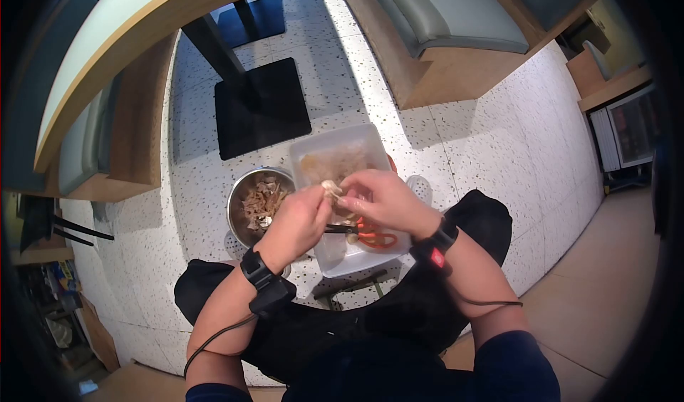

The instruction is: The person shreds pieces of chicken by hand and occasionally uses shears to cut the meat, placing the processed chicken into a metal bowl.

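Pale food piece (330, 187), just one, held above one plastic tub (336, 139); your left hand (303, 218) and right hand (385, 200) both pinch it, forearms angled inward. One pair of orange-handled scissors (377, 239) lies in the tub, one metal bowl (231, 215) beside it.

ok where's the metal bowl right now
In the head view, the metal bowl is left of centre, beside the pale plastic tub on its left, close to the left hand and below the black table base in the picture.
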### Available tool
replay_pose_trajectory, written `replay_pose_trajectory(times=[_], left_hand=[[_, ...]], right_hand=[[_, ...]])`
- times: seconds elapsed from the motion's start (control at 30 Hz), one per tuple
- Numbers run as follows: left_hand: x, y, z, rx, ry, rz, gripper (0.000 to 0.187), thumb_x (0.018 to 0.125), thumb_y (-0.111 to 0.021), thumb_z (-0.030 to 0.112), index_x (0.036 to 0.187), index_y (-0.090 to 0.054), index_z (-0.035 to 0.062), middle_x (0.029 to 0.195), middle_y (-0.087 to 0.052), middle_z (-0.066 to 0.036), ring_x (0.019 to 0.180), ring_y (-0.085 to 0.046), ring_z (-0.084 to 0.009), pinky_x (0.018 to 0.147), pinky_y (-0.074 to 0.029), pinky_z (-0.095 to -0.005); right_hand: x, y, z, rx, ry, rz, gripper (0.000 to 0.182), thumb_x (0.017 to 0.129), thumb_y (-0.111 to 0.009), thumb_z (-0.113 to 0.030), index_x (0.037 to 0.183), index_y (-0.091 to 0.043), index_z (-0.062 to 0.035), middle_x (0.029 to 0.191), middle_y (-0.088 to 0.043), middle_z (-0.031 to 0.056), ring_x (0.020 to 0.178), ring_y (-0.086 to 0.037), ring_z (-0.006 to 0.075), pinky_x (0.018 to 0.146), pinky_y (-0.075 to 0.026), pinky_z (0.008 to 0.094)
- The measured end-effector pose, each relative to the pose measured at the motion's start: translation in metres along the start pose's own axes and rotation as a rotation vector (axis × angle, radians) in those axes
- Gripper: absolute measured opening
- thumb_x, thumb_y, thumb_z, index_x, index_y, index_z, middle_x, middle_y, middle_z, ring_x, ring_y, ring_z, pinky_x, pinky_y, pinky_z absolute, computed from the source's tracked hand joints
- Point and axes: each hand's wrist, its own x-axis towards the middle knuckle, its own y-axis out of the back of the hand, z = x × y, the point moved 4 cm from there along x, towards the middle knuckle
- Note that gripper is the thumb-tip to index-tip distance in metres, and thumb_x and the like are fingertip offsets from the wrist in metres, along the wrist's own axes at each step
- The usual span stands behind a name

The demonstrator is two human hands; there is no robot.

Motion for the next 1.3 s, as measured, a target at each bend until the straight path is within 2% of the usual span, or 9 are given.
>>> replay_pose_trajectory(times=[0.1, 0.17, 0.23, 0.33, 0.83, 0.93, 1.03, 1.17, 1.3], left_hand=[[-0.003, 0.01, -0.018, -0.039, 0.125, -0.017, 0.017, 0.099, -0.055, 0.013, 0.094, -0.057, -0.0028, 0.079, -0.06, -0.019, 0.071, -0.06, -0.0332, 0.067, -0.047, -0.0428], [-0.003, 0.014, -0.022, -0.098, 0.244, -0.053, 0.021, 0.099, -0.055, 0.017, 0.094, -0.057, -0.0034, 0.082, -0.064, -0.024, 0.08, -0.063, -0.0429, 0.071, -0.05, -0.0464], [-0.005, 0.011, -0.029, -0.287, 0.277, -0.101, 0.018, 0.102, -0.055, 0.017, 0.096, -0.057, 0.0008, 0.073, -0.058, -0.002, 0.063, -0.054, -0.0082, 0.058, -0.046, -0.0276], [-0.006, 0.009, -0.029, -0.354, 0.322, -0.076, 0.015, 0.103, -0.056, 0.017, 0.101, -0.054, 0.0015, 0.073, -0.06, 0.0, 0.062, -0.054, -0.0054, 0.056, -0.045, -0.0229], [-0.012, 0.022, -0.036, -0.42, 0.399, -0.04, 0.018, 0.1, -0.064, 0.017, 0.103, -0.062, -0.0005, 0.077, -0.061, 0.0, 0.06, -0.053, -0.0046, 0.052, -0.043, -0.0224], [-0.012, 0.025, -0.04, -0.359, 0.361, 0.023, 0.019, 0.1, -0.064, 0.019, 0.101, -0.064, -0.0007, 0.076, -0.062, 0.0, 0.062, -0.054, -0.0045, 0.055, -0.044, -0.0234], [-0.012, 0.026, -0.043, -0.295, 0.363, 0.046, 0.022, 0.101, -0.064, 0.019, 0.102, -0.065, -0.0021, 0.079, -0.065, -0.001, 0.064, -0.057, -0.0056, 0.056, -0.046, -0.024], [-0.011, 0.023, -0.037, -0.183, 0.338, 0.11, 0.026, 0.099, -0.063, 0.021, 0.103, -0.068, -0.0045, 0.075, -0.068, -0.005, 0.064, -0.061, -0.0099, 0.059, -0.049, -0.027], [-0.006, 0.002, -0.033, -0.091, 0.348, 0.055, 0.028, 0.097, -0.062, 0.022, 0.098, -0.07, -0.0047, 0.067, -0.066, -0.008, 0.061, -0.062, -0.014, 0.059, -0.051, -0.0306]], right_hand=[[-0.012, -0.005, 0.013, -0.214, -0.034, -0.03, 0.03, 0.085, -0.074, -0.025, 0.097, -0.063, -0.0004, 0.086, -0.066, 0.0139, 0.083, -0.066, 0.0326, 0.074, -0.053, 0.0421], [-0.027, -0.018, 0.022, -0.645, 0.106, -0.123, 0.022, 0.084, -0.072, -0.021, 0.093, -0.065, -0.0013, 0.086, -0.065, 0.0134, 0.087, -0.067, 0.0316, 0.078, -0.055, 0.0421], [-0.039, -0.025, 0.024, -0.692, 0.091, -0.188, 0.016, 0.085, -0.069, -0.017, 0.091, -0.067, -0.0025, 0.089, -0.066, 0.0131, 0.09, -0.066, 0.0306, 0.081, -0.055, 0.0409], [-0.05, -0.038, 0.041, -0.83, 0.103, -0.24, 0.016, 0.085, -0.068, -0.017, 0.09, -0.067, -0.0019, 0.088, -0.066, 0.0119, 0.091, -0.065, 0.0302, 0.081, -0.055, 0.0391], [-0.048, -0.053, 0.05, -0.92, 0.054, -0.236, 0.024, 0.084, -0.069, -0.021, 0.097, -0.065, -0.0027, 0.085, -0.07, 0.0126, 0.083, -0.069, 0.0297, 0.075, -0.053, 0.0398], [-0.047, -0.03, 0.039, -0.694, -0.243, -0.264, 0.054, 0.088, -0.071, -0.051, 0.103, -0.064, 0.0006, 0.091, -0.07, 0.0183, 0.087, -0.07, 0.0352, 0.077, -0.055, 0.0428], [-0.046, -0.007, 0.017, -0.37, -0.483, -0.3, 0.066, 0.09, -0.067, -0.059, 0.1, -0.062, 0.0053, 0.092, -0.069, 0.0234, 0.091, -0.071, 0.0382, 0.076, -0.055, 0.0416], [-0.055, -0.011, 0.015, 0.099, -0.445, -0.38, 0.072, 0.098, -0.054, -0.065, 0.099, -0.061, 0.0075, 0.09, -0.067, 0.0243, 0.089, -0.068, 0.0382, 0.08, -0.051, 0.0446], [-0.061, -0.043, 0.034, 0.018, -0.371, -0.265, 0.074, 0.099, -0.051, -0.066, 0.098, -0.054, 0.008, 0.09, -0.065, 0.0292, 0.091, -0.066, 0.0421, 0.082, -0.05, 0.0463]])
